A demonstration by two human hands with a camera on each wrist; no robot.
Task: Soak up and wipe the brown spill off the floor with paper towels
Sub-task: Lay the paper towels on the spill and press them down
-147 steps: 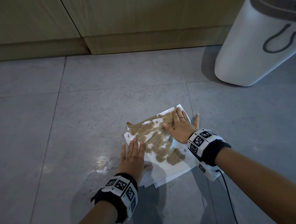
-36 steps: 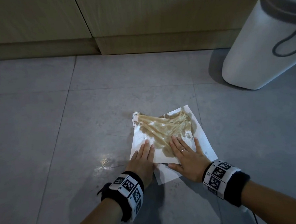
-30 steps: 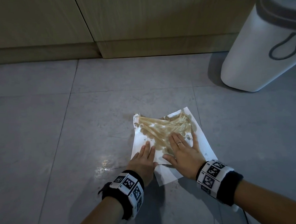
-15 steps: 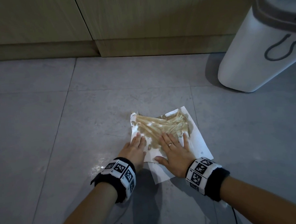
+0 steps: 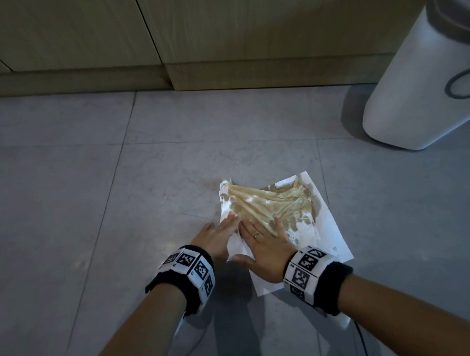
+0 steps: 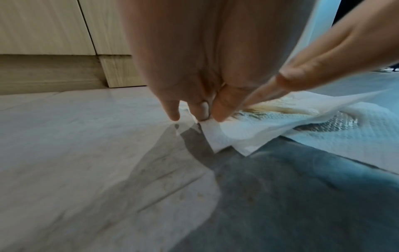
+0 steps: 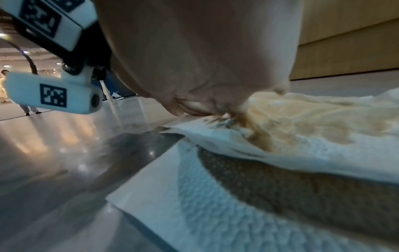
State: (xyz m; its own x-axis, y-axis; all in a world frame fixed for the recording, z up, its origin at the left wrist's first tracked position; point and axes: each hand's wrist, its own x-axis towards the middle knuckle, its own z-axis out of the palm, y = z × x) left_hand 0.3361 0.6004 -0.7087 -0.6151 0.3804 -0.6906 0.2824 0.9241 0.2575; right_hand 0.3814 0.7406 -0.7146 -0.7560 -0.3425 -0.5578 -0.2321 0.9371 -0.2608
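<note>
A stack of white paper towels [image 5: 322, 234] lies on the grey tile floor. Its top sheet [image 5: 268, 203] is soaked brown and bunched into ridges. My left hand [image 5: 225, 224] lies flat on the towels' left edge with its fingers straight. The left wrist view shows its fingertips [image 6: 200, 112] pressing down on the white towel edge [image 6: 248, 136]. My right hand [image 5: 261, 231] lies beside it, fingers spread on the wet patch and thumb out to the left. In the right wrist view, that hand [image 7: 215, 105] presses the soaked sheet [image 7: 302, 122] above a dry sheet [image 7: 194, 204]. No spill shows outside the towels.
A white bin [image 5: 414, 86] with a grey lid stands at the right rear. Wooden cabinets with a kickboard [image 5: 250, 73] run along the back. Bare floor tiles [image 5: 94, 212] stretch to the left. A cable [image 5: 359, 342] trails from my right wrist.
The flat sheet with brown blotches has been dragged into a crumpled, evenly soaked wad. In the last second both hands slid forward and closer together on the towels.
</note>
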